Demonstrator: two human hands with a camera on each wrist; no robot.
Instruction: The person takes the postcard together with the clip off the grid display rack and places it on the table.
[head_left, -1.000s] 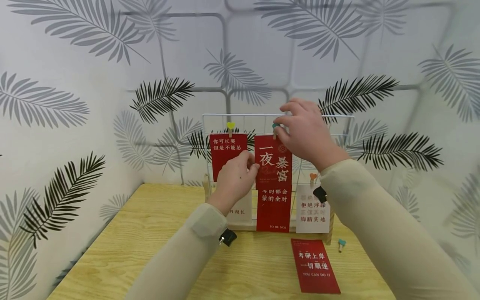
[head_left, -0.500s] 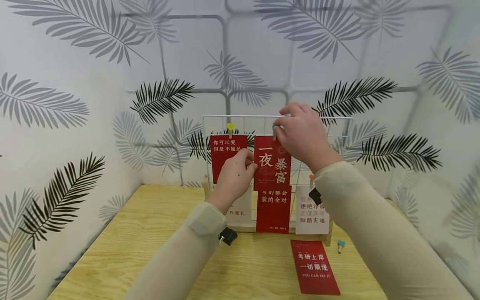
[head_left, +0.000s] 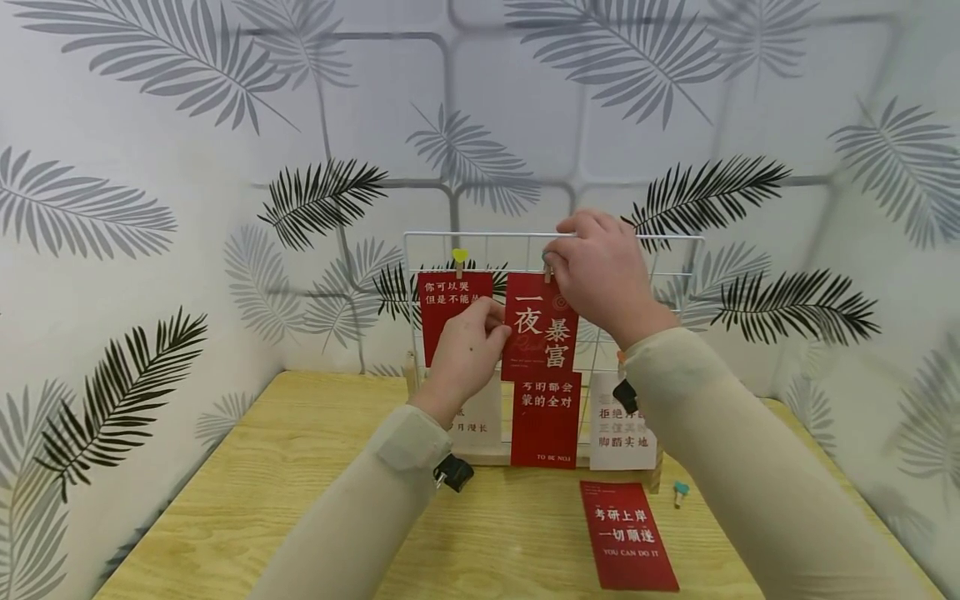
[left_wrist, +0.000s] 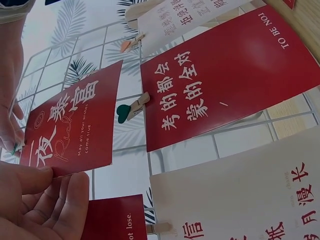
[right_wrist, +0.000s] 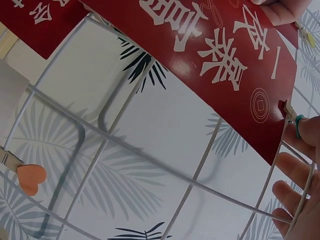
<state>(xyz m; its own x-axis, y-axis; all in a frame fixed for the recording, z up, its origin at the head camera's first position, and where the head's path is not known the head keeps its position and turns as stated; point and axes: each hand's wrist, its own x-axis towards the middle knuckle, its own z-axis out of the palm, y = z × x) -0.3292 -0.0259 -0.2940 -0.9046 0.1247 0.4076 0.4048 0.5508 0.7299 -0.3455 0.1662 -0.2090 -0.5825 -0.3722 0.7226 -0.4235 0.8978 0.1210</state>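
A white wire grid [head_left: 517,235] stands on a wooden base [head_left: 491,454] on the table [head_left: 311,433], crowded with paper. At its upper left corner hangs an upper red card [head_left: 438,312] under a yellow clip [head_left: 460,257]; a left white card [head_left: 480,408] sits below, both partly covered by the left hand [head_left: 465,354]. A lower red card [head_left: 546,425] hangs at the middle of the bottom edge from a green clip [left_wrist: 131,108], and a right white card [head_left: 622,429] with an orange clip [right_wrist: 31,179] at the lower right corner, partly behind the right forearm. A loose card [head_left: 628,537] and a loose clip [head_left: 680,493] lie on the table before the grid's right half. The rich-red card [head_left: 540,325] is at the middle of the grid's top edge, long axis nearly vertical, characters upright, clipped end up, lower end overlapping the lower red card in the head view. The left hand pinches its left edge between thumb and fingers; the right hand [head_left: 603,275] pinches the teal clip [right_wrist: 290,112] at its top edge, other fingers loosely bent among the wires.
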